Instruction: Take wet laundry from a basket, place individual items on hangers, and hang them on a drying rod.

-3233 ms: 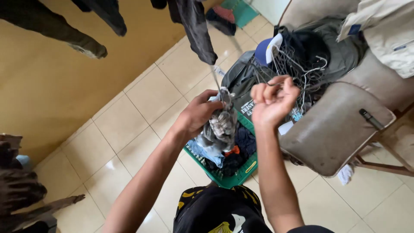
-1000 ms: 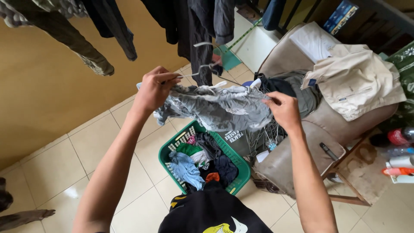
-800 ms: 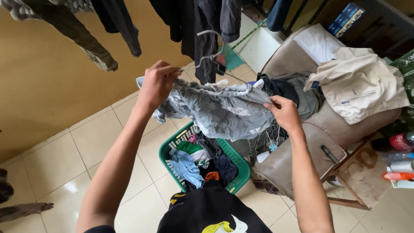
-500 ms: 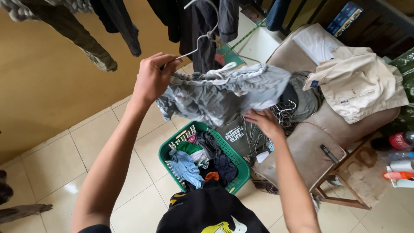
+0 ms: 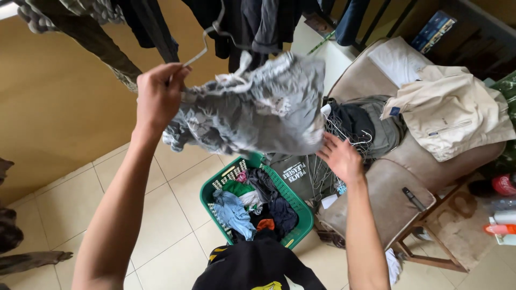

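Observation:
My left hand (image 5: 157, 95) is raised and grips a white wire hanger (image 5: 207, 43) together with one corner of a crumpled grey patterned garment (image 5: 252, 107) that hangs from it. My right hand (image 5: 339, 157) is open, palm up, just below the garment's right edge and not holding it. Under both hands stands a green laundry basket (image 5: 297, 207) filled with mixed clothes on the tiled floor.
Dark clothes (image 5: 258, 21) hang from a line overhead. A brown armchair (image 5: 398, 188) at right carries a beige jacket (image 5: 449, 110), dark clothes and a bundle of wire hangers (image 5: 344, 131). Bottles (image 5: 502, 215) stand at the far right. A yellow wall (image 5: 59, 107) is at left.
My right hand has let go of the grey garment and dropped below it. My left hand has lifted the hanger and garment higher toward the clothesline.

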